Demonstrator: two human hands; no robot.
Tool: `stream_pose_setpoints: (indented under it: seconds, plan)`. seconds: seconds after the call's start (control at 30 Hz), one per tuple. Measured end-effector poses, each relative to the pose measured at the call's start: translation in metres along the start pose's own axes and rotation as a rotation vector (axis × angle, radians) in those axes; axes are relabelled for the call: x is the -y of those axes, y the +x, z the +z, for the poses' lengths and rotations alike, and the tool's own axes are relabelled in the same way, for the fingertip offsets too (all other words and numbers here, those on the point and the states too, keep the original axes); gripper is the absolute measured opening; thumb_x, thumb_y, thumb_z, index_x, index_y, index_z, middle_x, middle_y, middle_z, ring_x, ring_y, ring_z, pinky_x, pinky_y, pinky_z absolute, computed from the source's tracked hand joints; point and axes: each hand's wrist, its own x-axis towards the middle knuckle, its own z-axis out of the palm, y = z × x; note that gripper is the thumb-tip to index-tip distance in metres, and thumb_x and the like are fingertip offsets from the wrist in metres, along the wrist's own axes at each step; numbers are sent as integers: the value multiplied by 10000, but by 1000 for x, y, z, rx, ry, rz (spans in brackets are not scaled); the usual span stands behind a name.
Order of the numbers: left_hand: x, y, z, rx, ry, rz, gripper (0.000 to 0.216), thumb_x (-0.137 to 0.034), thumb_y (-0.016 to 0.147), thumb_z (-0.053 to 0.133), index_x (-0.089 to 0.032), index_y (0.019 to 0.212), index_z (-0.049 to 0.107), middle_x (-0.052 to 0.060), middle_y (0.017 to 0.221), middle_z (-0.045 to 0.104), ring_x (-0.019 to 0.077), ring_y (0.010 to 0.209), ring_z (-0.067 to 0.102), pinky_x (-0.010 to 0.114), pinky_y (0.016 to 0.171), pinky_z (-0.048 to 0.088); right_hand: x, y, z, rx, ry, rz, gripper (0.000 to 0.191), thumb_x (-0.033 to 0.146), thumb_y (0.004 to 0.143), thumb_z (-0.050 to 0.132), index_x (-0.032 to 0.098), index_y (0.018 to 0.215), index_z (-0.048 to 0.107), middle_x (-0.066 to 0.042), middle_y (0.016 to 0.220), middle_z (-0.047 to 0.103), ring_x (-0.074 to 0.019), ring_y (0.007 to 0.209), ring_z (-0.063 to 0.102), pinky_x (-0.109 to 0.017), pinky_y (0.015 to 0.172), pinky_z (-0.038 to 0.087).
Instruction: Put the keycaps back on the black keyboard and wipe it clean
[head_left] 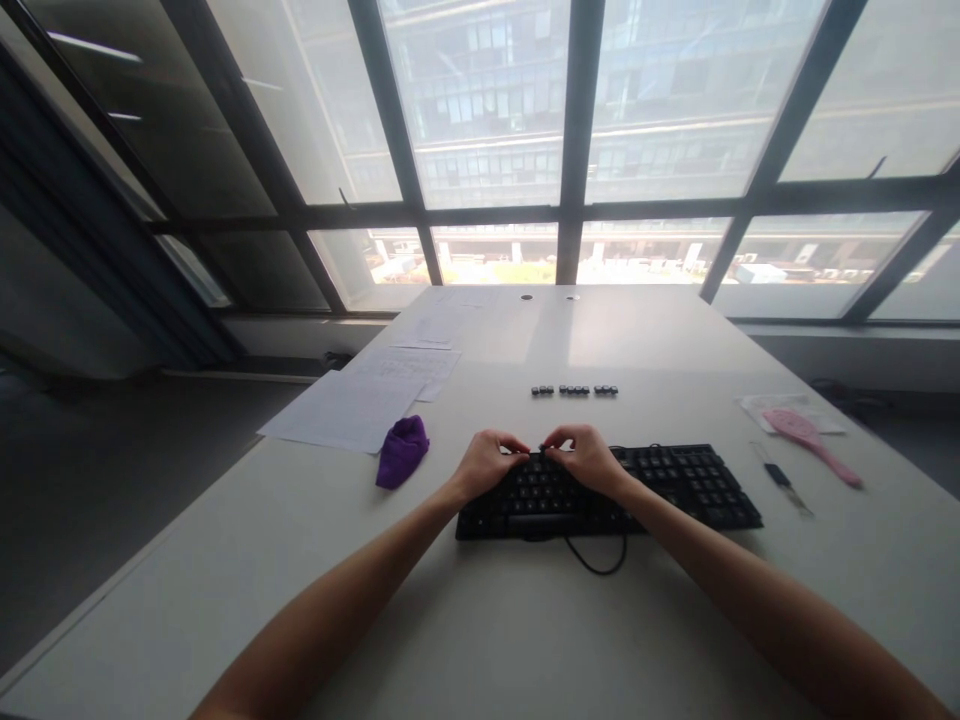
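A black keyboard [544,492] lies in front of me on the white table, its cable looping out below the near edge. My left hand [489,462] is over its upper left part, thumb and fingertips drawn together close to the top row; what they grip, if anything, is too small to tell. Beside it, my right hand [586,458] pinches a small dark keycap [543,447] just above the top row. Beyond the keyboard, several loose keycaps [574,390] stand in three short groups in a line.
To the left are a purple cloth [403,452] and paper sheets [352,405]. At the right lie a pink hairbrush-shaped item [806,437] on a clear plastic bag [750,404] and a small tool with a black handle [778,475]. Windows [495,110] rise behind the white table [480,620].
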Motion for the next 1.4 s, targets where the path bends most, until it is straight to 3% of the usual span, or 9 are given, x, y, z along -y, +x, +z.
stream_pose_setpoints:
  seconds: [0.3, 0.57, 1.07, 1.4]
  plan:
    - [12, -6, 8, -57, -2, 42, 157, -268, 822, 689, -217, 899, 815, 36, 964, 798, 229, 949, 748, 332, 927, 566, 5, -6, 4, -4, -42, -99, 91, 141, 790, 706, 207, 781, 767, -38, 831, 772, -222, 835, 699, -353, 871, 510]
    - [8, -7, 8, -77, -15, 43, 128, -225, 811, 688, -226, 858, 807, 19, 944, 798, 212, 934, 746, 309, 900, 569, 3, -5, 8, -19, -81, -90, 73, 158, 816, 719, 215, 785, 754, -14, 788, 747, -199, 778, 671, -316, 779, 486]
    - [11, -11, 11, -94, 111, 121, 161, -252, 867, 648, -249, 891, 807, 9, 986, 795, 206, 944, 743, 299, 898, 558, 11, -12, 8, 22, -151, -323, 189, 61, 883, 622, 183, 751, 679, -58, 847, 690, -196, 844, 615, -308, 788, 481]
    - [16, -11, 13, -96, 154, 111, 175, -286, 884, 640, -273, 917, 811, 3, 1012, 793, 213, 983, 744, 305, 916, 555, 7, -15, 11, -10, -138, -309, 226, 104, 934, 569, 186, 738, 647, -43, 861, 660, -164, 790, 606, -279, 764, 464]
